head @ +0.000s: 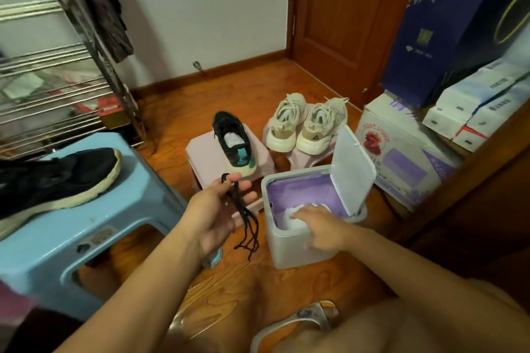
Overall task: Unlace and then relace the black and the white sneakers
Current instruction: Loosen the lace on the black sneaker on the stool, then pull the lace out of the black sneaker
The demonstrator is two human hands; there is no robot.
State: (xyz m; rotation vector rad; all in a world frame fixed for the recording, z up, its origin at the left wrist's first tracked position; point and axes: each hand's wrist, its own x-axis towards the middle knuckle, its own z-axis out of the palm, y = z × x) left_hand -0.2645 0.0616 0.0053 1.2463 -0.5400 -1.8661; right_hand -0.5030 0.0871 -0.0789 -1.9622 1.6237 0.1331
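One black sneaker (pixel 60 180) lies on its side on a blue stool (pixel 94 235) at the left. A second black sneaker (pixel 233 143) stands on a pink stool (pixel 200 152), heel toward me. Two white sneakers (pixel 307 126), both laced, sit on another pink stool behind the bin. My left hand (pixel 220 209) holds a black shoelace (pixel 243 215), pinched near the thumb, with its ends dangling below the palm. My right hand (pixel 318 226) reaches into a grey bin (pixel 289 249) and touches white paper inside it.
The bin's white lid (pixel 352 169) stands open over a purple liner. Cardboard boxes (pixel 401 152) and a dark blue gift bag (pixel 447 37) are stacked at the right. A metal rack (pixel 57 94) stands at the left, a wooden door (pixel 344 8) behind.
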